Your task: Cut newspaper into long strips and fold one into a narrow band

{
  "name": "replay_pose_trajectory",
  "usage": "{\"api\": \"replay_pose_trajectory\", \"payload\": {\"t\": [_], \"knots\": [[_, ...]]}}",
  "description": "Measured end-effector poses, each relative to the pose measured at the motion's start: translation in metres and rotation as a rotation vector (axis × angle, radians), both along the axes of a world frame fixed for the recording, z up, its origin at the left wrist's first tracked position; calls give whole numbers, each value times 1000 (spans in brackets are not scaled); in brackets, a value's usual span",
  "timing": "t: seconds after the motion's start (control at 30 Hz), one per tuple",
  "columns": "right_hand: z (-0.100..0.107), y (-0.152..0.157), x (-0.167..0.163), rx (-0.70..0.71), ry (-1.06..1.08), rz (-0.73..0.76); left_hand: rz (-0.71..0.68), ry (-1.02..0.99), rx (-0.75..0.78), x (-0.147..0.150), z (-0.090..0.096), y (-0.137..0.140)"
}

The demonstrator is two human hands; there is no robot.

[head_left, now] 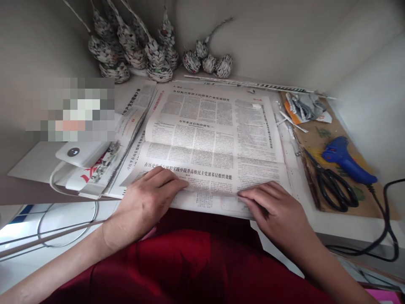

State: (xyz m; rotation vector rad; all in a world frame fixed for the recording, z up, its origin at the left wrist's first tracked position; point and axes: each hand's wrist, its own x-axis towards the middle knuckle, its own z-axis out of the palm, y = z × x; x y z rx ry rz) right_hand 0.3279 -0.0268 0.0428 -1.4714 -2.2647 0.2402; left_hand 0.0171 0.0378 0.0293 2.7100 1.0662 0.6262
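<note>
A newspaper sheet (202,147) printed with columns of text lies spread before me, with a crease across its middle. My left hand (153,192) pinches its near edge left of centre, fingers curled over the paper. Farther right along that same edge, my right hand (274,204) grips the sheet between thumb and fingers. The edge between both hands looks slightly raised or rolled; the exact fold is hard to make out. More newspaper lies underneath.
Several woven paper gourd shapes (158,59) stand against the wall, beside thin paper rods (247,83). On cardboard (335,126) at right lie black-handled scissors (338,185) and a blue glue gun (348,158) with a cable. A white device (84,150) sits at left.
</note>
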Motion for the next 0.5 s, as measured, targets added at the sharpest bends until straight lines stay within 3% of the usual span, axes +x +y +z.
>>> {"api": "replay_pose_trajectory", "payload": {"t": [0.2, 0.5], "knots": [[3, -1, 28, -81, -13, -74, 108, -21, 4, -16, 10, 10], [5, 19, 43, -41, -255, -134, 502, 55, -160, -26, 14, 24]]}}
